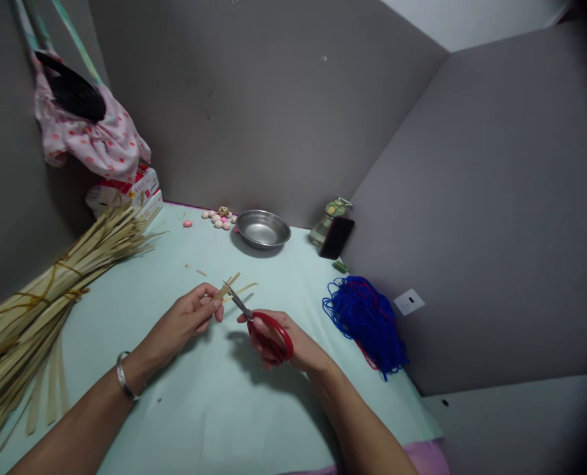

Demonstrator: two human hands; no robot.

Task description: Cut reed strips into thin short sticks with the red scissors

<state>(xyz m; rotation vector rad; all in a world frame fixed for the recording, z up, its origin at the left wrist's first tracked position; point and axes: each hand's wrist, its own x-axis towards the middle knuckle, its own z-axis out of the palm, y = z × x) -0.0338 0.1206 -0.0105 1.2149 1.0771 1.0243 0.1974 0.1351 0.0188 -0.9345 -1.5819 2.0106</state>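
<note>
My left hand (194,315) pinches a short tan straw strip (230,285) between thumb and fingers, above the pale green cloth (209,402). My right hand (283,343) is closed through the red handles of a pair of scissors (266,326). The scissor blades point up and left and meet the strip just beside my left fingertips. A silver bangle circles my left wrist.
A big tied bundle of straw strips (41,297) lies at the left. At the back stand a metal bowl (262,229), small pink and white beads (219,219), a bottle and dark phone (336,236). Blue cord (367,320) lies by the right wall.
</note>
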